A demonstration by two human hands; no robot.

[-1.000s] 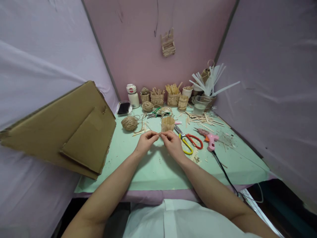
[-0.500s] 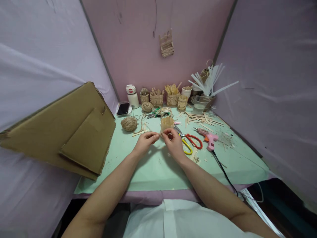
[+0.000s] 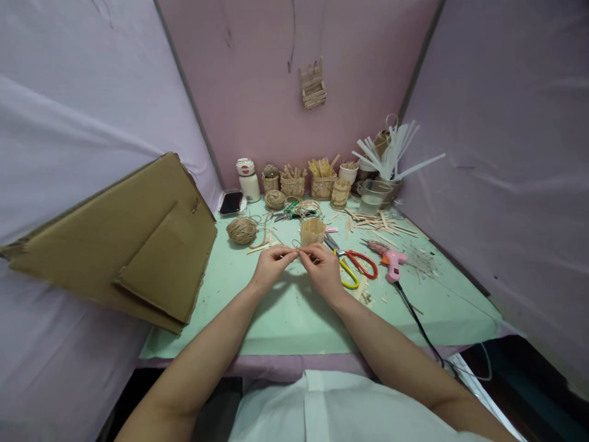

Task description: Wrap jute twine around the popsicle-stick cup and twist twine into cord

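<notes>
My left hand [image 3: 270,265] and my right hand [image 3: 322,267] meet over the green table [image 3: 285,313], fingertips pinched together on a thin piece of jute twine [image 3: 297,250] stretched between them. Just behind the fingers stands a small cup made of wooden sticks [image 3: 312,231]. A ball of jute twine [image 3: 241,229] lies to the left of my left hand. Red and yellow scissors [image 3: 352,265] lie right beside my right hand.
A pink glue gun [image 3: 390,259] with a black cord lies at the right. Loose wooden sticks [image 3: 380,222], stick baskets [image 3: 322,181], a white jar [image 3: 248,180], a phone [image 3: 230,201] and white strips in a cup [image 3: 389,156] line the back. Cardboard [image 3: 133,239] leans at the left.
Both hands stay pinched on the twine at the same spot; the right fingers have shifted slightly around it. The view has moved a little.
</notes>
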